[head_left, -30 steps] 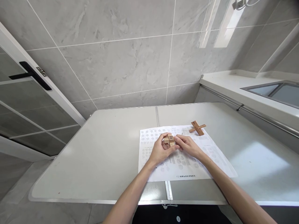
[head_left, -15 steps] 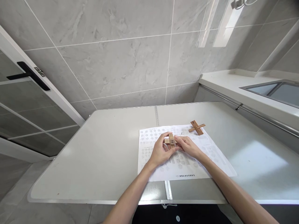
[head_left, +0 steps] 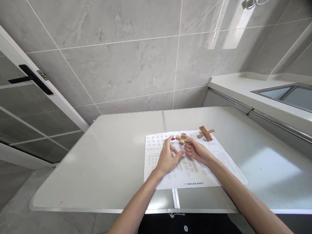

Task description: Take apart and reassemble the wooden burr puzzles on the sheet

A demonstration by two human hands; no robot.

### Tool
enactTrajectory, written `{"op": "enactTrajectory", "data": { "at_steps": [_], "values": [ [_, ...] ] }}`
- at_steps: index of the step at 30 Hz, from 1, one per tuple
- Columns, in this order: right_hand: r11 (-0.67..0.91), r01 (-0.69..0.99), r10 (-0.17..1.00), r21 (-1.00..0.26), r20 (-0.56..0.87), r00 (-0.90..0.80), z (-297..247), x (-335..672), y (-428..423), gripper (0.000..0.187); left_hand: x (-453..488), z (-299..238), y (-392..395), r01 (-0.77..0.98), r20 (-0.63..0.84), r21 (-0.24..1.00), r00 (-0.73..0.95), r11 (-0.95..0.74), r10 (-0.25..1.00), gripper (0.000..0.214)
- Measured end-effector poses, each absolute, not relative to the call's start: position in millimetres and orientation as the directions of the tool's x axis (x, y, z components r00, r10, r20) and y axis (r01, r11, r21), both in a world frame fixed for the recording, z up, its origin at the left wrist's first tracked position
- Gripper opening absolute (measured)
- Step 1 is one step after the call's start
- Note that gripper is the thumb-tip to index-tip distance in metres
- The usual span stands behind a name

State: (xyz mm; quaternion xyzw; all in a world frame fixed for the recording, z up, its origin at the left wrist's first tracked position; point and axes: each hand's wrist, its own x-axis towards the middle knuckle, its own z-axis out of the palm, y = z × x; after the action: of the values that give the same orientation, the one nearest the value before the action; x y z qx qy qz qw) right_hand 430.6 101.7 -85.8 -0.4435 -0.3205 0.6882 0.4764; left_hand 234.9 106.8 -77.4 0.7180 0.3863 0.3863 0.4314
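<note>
Two hands, the left hand [head_left: 167,161] and the right hand [head_left: 199,152], are seen in the head view above one printed sheet [head_left: 168,183]. By the right, one wooden block puzzle [head_left: 182,138] is pinched over the sheet's far part. The left is loosely curled, thumb and fingers parted, nothing gripped. One wooden cross [head_left: 206,133] is set at the sheet's far right corner.

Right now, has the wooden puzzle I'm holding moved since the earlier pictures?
Yes. Judged against the table and its seam, the wooden puzzle has moved away from you and slightly to the right.
</note>
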Motion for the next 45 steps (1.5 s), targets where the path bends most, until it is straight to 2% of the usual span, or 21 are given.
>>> {"op": "enactTrajectory", "data": {
  "at_steps": [4, 10, 17, 21, 23, 27, 30, 33, 35, 38, 45],
  "values": [
    [-0.36, -0.591, 0.929, -0.722, -0.333, -0.16, -95.5, 446.3, 113.6, 0.037, 235.0, -81.9, 109.1, 0.264, 0.209, 0.909, 0.383, -0.324, 0.9, 0.054],
    [-0.264, -0.702, 0.961, -0.662, -0.243, -0.133, -106.7, 460.0, 120.5, 0.022, 234.0, -80.4, 110.5, 0.296, 0.197, 0.893, 0.417, -0.338, 0.887, 0.04],
    [-0.175, -0.769, 0.981, -0.615, -0.179, -0.08, -106.5, 463.6, 118.9, 0.028, 233.9, -77.9, 110.3, 0.309, 0.191, 0.886, 0.436, -0.346, 0.879, 0.034],
    [-0.206, -0.785, 0.974, -0.584, -0.199, -0.107, -102.4, 462.5, 117.4, 0.031, 234.2, -75.4, 109.4, 0.318, 0.188, 0.882, 0.44, -0.349, 0.878, 0.032],
    [-0.244, -0.743, 0.966, -0.623, -0.227, -0.127, -100.3, 459.0, 116.5, 0.034, 234.1, -74.1, 109.1, 0.323, 0.184, 0.878, 0.451, -0.352, 0.873, 0.03],
    [-0.257, -0.573, 0.964, -0.778, -0.251, -0.091, -95.1, 444.2, 111.1, 0.036, 233.3, -72.0, 108.8, 0.355, 0.186, 0.85, 0.49, -0.39, 0.851, 0.025],
    [-0.241, -0.462, 0.97, -0.854, -0.233, -0.075, -90.1, 430.4, 103.7, 0.037, 232.7, -73.6, 107.2, 0.395, 0.201, 0.793, 0.55, -0.464, 0.811, 0.031],
    [-0.167, -0.113, 0.985, -0.979, -0.162, -0.06, -85.7, 419.3, 96.5, 0.037, 232.7, -79.3, 104.5, 0.436, 0.25, 0.67, 0.63, -0.601, 0.735, 0.035],
    [-0.124, 0.059, 0.989, -0.991, -0.128, -0.074, -84.4, 414.4, 93.1, 0.036, 232.9, -84.1, 103.4, 0.439, 0.28, 0.564, 0.695, -0.7, 0.662, 0.035],
    [-0.08, 0.177, 0.995, -0.981, -0.09, -0.05, -85.0, 410.5, 91.0, 0.035, 232.8, -89.6, 103.8, 0.432, 0.303, 0.457, 0.747, -0.778, 0.592, 0.034],
    [-0.012, 0.304, 1.0, -0.952, -0.017, -0.013, -85.9, 409.1, 90.8, 0.032, 232.3, -92.0, 105.5, 0.422, 0.33, 0.412, 0.757, -0.807, 0.564, 0.028]
  ]
}}
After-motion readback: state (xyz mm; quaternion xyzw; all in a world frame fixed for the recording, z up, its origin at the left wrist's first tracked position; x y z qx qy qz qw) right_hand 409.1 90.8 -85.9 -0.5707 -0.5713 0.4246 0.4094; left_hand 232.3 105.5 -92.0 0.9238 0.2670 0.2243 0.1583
